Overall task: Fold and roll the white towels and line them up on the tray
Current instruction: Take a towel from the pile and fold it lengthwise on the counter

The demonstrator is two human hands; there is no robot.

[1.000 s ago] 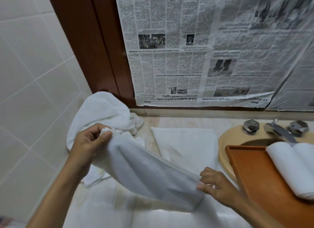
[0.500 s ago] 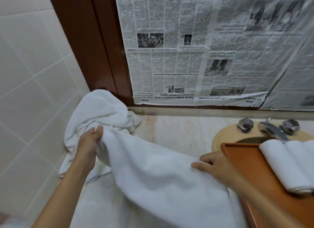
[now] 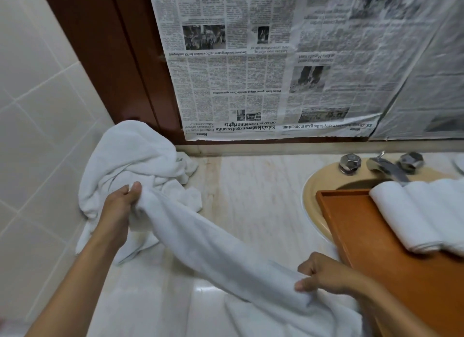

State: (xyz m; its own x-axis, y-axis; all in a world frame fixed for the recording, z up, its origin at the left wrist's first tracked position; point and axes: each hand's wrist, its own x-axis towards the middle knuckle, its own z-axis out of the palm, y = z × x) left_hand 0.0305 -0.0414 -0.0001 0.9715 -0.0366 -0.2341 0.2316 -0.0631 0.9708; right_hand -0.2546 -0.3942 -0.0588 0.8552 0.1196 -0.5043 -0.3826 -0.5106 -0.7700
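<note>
A pale marble counter runs from a tiled wall on the left to a beige basin on the right. Behind it, newspaper sheets cover the back wall beside a dark wooden frame.

One wooden tray lies over the basin's near rim and carries a row of rolled towels side by side; the picture's right edge cuts the row, so I cannot count them. One loose white towel stretches slantwise above the counter between both hands. A heap of crumpled towels fills the back left corner against the tiles; how many it holds cannot be told.

The left hand grips one end of the stretched towel just before the heap. The right hand pinches the other end near the tray's left edge.

The bare counter between heap and basin is the open stretch. One spout stands between two knobs.
</note>
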